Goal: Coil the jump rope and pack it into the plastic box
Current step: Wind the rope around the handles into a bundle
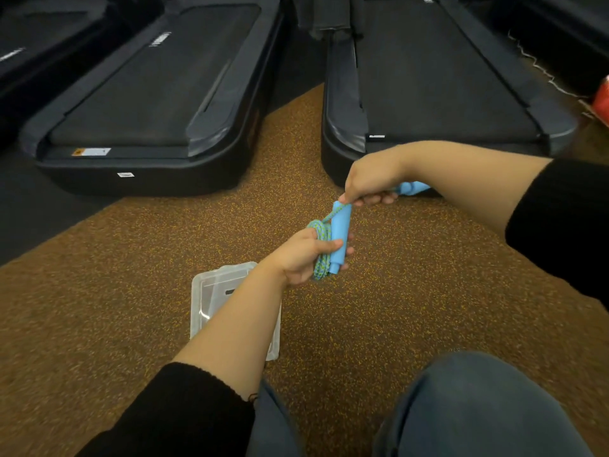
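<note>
A jump rope with light-blue handles and a blue-green braided cord is held above the floor. My left hand grips one blue handle together with the coiled cord. My right hand pinches the cord at the top of that handle, and the second blue handle sticks out behind its fingers. The clear plastic box lies on the floor under my left forearm, which hides part of it.
Two black treadmill decks stand ahead, with a strip of speckled brown floor between them. My knees in blue jeans fill the bottom right. A red object shows at the right edge.
</note>
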